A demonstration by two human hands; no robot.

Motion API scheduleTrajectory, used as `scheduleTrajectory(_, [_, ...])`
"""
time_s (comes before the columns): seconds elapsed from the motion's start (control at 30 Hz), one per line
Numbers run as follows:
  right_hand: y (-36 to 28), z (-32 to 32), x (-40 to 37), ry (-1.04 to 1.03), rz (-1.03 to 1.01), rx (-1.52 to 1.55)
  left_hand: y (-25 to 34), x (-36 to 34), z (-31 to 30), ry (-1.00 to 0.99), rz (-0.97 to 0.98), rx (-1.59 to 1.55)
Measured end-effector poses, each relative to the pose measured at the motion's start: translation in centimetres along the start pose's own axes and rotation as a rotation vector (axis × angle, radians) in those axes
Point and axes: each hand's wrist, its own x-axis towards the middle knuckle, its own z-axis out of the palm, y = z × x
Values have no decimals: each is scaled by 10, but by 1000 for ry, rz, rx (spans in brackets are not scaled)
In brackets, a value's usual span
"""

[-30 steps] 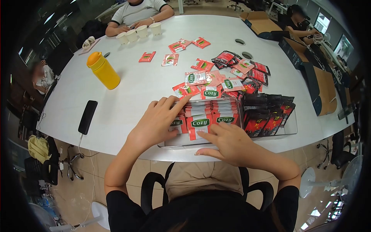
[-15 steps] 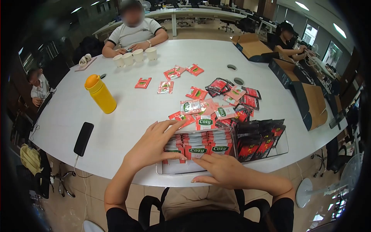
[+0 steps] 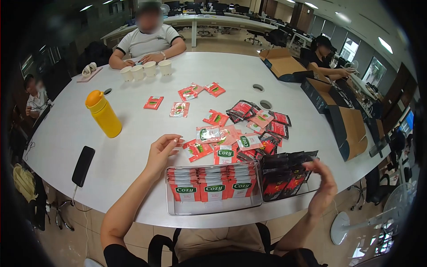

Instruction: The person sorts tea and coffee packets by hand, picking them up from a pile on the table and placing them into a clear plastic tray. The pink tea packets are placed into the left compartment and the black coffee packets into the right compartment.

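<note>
My left hand [image 3: 163,150] hovers beside the loose red sachets [image 3: 197,150], its thumb and bent fingers apart with nothing between them. Just below it stands a clear plastic box [image 3: 213,208] with rows of red-and-white Cozy sachets [image 3: 214,189] packed upright. At the box's right, a second clear tray holds black sachets [image 3: 284,178]. Slightly blurred, my right hand [image 3: 323,184] is at the right end of that tray, fingers spread and fingertips by the top of the black sachets. Behind the boxes lies a pile of mixed red and black sachets [image 3: 249,141].
A yellow bottle [image 3: 106,115] and a black phone [image 3: 83,166] on a cable are at the left. Several paper cups [image 3: 150,68] stand before a seated person [image 3: 149,42]. Open cardboard boxes [image 3: 351,129] line the right edge. Single red sachets [image 3: 153,103] lie mid-table.
My left hand has lifted off the red sachets in the box and moved to its upper left. My right hand has swung right to the black sachets. The view has shifted slightly.
</note>
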Motion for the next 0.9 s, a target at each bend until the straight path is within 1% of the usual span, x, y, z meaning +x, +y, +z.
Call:
scheduleTrajectory(0.03, [24,-11,-6,224,4,-139,-1,1,3,22,-28,-7])
scheduleTrajectory(0.07, [45,-22,-15,363,73,-257,-4,3,4,38,-27,-32])
scheduleTrajectory(0.13, [101,-42,-35,557,188,-285,-12,5,1,72,-24,-76])
scheduleTrajectory(0.23, [140,-60,-46,577,552,299,-14,6,-2,119,-38,-157])
scheduleTrajectory(0.33, [155,-72,-53,551,569,388,-13,7,-2,154,3,-166])
scheduleTrajectory(0.37, [152,-70,-53,584,568,380,-13,6,-3,160,-6,-177])
scheduleTrajectory(0.47, [146,-66,-49,585,633,341,-14,7,-4,184,-21,-196])
scheduleTrajectory(0.57, [152,-68,-50,613,639,343,-13,7,-4,217,-38,-194])
scheduleTrajectory(0.73, [154,-70,-52,704,656,320,-9,6,-4,231,-25,-215])
scheduleTrajectory(0.9, [153,-70,-52,777,659,371,-11,5,-5,239,4,-200])
